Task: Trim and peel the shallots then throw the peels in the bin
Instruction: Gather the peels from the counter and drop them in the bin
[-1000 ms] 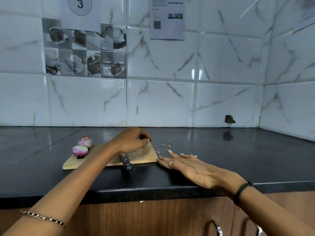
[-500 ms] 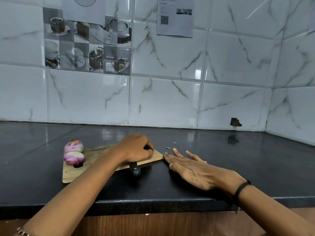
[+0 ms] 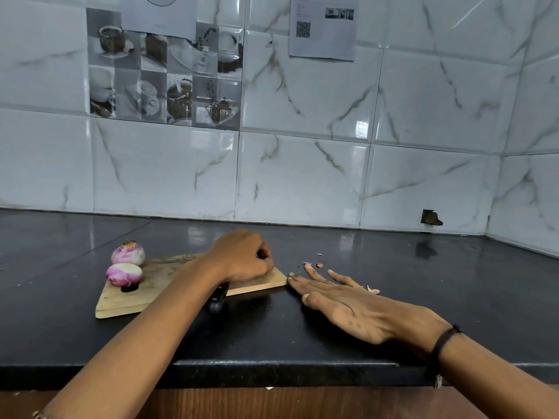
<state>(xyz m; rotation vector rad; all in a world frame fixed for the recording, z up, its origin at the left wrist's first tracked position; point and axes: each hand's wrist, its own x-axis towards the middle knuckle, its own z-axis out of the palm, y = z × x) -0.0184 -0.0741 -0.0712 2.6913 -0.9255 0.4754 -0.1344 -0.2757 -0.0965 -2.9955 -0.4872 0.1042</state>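
Our right hand (image 3: 357,306) lies flat, fingers spread, on the counter (image 3: 423,282). Peel scraps (image 3: 317,264) sit just beyond its fingertips. Our left hand (image 3: 245,255) curls on the board (image 3: 121,303); its grip is unclear. Two shallots (image 3: 124,273) rest far left.

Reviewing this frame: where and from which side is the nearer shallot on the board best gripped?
Probably round its bulging middle, from above, with fingers on its left and right flanks. The nearer shallot sits at the left end of the cutting board with the other shallot close behind, so its back is crowded while both flanks are free.
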